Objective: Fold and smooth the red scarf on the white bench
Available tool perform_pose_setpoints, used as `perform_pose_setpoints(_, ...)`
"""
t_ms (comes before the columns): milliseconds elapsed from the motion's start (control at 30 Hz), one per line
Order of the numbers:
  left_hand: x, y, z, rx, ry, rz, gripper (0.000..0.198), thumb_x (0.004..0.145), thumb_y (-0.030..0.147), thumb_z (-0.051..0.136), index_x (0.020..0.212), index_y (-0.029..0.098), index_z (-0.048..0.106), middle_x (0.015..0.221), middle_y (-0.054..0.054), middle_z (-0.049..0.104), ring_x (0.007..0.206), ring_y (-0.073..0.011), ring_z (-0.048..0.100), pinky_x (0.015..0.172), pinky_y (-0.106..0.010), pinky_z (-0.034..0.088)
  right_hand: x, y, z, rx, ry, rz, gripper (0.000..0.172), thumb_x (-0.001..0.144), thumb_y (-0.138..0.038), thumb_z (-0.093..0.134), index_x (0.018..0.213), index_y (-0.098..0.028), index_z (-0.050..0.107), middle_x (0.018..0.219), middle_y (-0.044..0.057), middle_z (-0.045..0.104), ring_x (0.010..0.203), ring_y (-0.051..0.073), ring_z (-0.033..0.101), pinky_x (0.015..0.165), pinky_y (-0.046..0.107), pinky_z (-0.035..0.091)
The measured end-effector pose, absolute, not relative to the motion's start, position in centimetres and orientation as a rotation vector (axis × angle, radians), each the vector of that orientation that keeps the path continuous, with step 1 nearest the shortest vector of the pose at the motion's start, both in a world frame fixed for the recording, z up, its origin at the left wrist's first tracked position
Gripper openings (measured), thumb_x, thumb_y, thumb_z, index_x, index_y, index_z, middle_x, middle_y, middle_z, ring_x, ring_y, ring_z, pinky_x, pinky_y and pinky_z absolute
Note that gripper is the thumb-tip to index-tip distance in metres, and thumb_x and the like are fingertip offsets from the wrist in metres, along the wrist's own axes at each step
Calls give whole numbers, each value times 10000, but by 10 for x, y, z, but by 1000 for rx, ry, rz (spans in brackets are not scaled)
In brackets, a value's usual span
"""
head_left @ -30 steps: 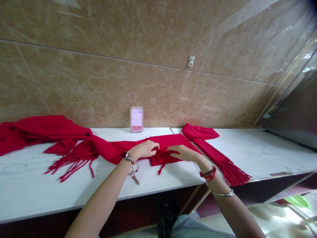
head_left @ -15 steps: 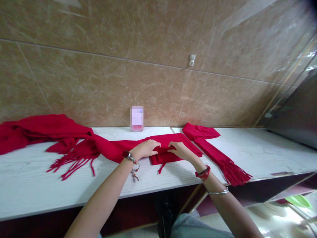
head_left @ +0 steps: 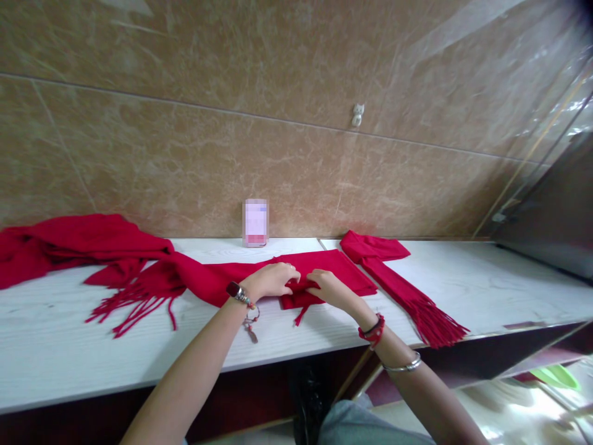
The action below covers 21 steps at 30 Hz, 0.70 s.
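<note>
A red scarf [head_left: 343, 266] lies partly folded on the white tabletop, its layers stacked into a flat panel with a small tassel at the front edge. My left hand [head_left: 273, 281] pinches the fold in the panel, fingers curled around the cloth. Close beside it, my right hand [head_left: 331, 290] grips the same fold between thumb and fingers. Leftward from the panel the cloth runs to a loose fringe and a heaped red fabric [head_left: 88, 241]; whether they are one piece I cannot tell. Another red scarf [head_left: 403, 296], folded narrow with a fringed end, lies to the right.
A phone [head_left: 256, 222] with a blurred screen leans upright against the brown tiled wall [head_left: 185, 161]. The white tabletop [head_left: 500, 278] ends at a front edge below my wrists. A small white cat-shaped hook [head_left: 357, 115] is on the wall. A green basin [head_left: 556, 376] shows at lower right.
My right hand has slid left along the fold, closer to my left hand. The left hand has barely moved, and the scarves lie much as before.
</note>
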State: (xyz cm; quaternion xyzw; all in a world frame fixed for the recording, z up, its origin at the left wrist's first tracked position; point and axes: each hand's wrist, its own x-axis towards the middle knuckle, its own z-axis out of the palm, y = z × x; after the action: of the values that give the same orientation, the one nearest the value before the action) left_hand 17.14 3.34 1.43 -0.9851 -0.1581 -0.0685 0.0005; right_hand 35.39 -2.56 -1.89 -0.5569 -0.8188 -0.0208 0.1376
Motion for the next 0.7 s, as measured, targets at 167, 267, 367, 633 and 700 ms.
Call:
perform_pose_setpoints(167, 173, 34, 11, -3069, -502, -165, 83, 763, 150, 537, 815, 184, 592, 860, -37, 600, 835, -182, 544, 743, -262, 400, 350, -28, -18, -1626, -2470, -119, 164, 849, -159, 456, 892, -129, 611, 875, 94, 635, 803, 181, 579, 739, 276, 423)
perform_pose_setpoints(267, 173, 32, 10, -3069, -495, -112, 137, 744, 107, 511, 794, 193, 606, 867, -37, 605, 851, -187, 550, 741, -260, 408, 352, -30, -16, -1558, -2598, -177, 213, 863, -138, 415, 903, -123, 623, 862, 101, 631, 809, 184, 572, 743, 284, 427)
perform_pose_setpoints(367, 170, 26, 8, -3051, -535, -44, 225, 704, 70, 506, 860, 200, 604, 902, -47, 605, 838, -197, 564, 682, -261, 421, 357, -34, -13, -1451, -2665, -109, 271, 860, -118, 399, 1009, -153, 623, 878, 87, 620, 806, 169, 564, 743, 278, 435)
perform_pose_setpoints(633, 152, 5, 2, -3015, -774, 104, 303, 689, 69, 500, 954, 214, 525, 866, -36, 610, 769, -193, 572, 626, -256, 415, 378, -47, -6, -1355, -2670, 301, 338, 830, -242, 508, 1162, -262, 565, 1143, 67, 525, 969, 152, 530, 870, 274, 417)
perform_pose_setpoints(700, 148, 4, 2, -3010, -810, 91, 269, 696, 90, 506, 937, 208, 528, 885, -41, 604, 792, -196, 566, 655, -264, 419, 381, -47, -2, -1350, -2660, 337, 313, 843, -267, 488, 1141, -249, 583, 1179, 69, 522, 1024, 160, 515, 913, 285, 397)
